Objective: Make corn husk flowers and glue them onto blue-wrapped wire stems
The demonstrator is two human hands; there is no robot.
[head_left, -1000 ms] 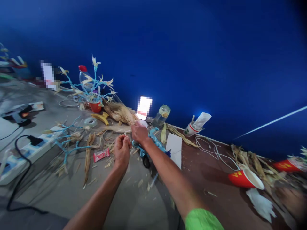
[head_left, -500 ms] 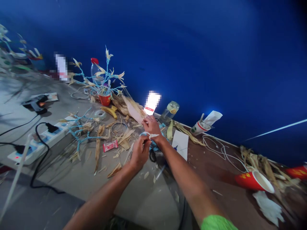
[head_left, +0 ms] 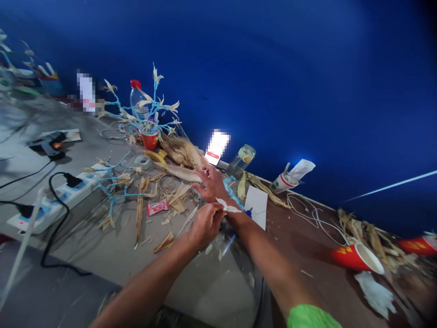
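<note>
My left hand (head_left: 207, 224) is closed in a pinch on a pale husk flower (head_left: 228, 207) whose petals stick out to the right, over my right wrist. Farther forward, my right hand (head_left: 212, 183) has its fingers apart, by the end of a long pale corn husk (head_left: 182, 173). This husk lies beside a bundle of dried husks (head_left: 182, 152). A light blue wrapped stem (head_left: 232, 191) shows partly behind my right hand. On the left lies a blue branch (head_left: 118, 199) with dried husk flowers.
A red cup (head_left: 149, 140) holds a blue branching stem with husk flowers. Around it are a power strip (head_left: 64, 202), tape roll (head_left: 142, 161), glue gun (head_left: 51, 143), candy packet (head_left: 157, 207), glass jar (head_left: 243, 159) and white paper (head_left: 256, 205). Another red cup (head_left: 357, 257) lies tipped over.
My right hand has spread its fingers, and the long husk has dropped from raised to lying low. My left hand has shifted slightly right and nearer with the husk flower.
</note>
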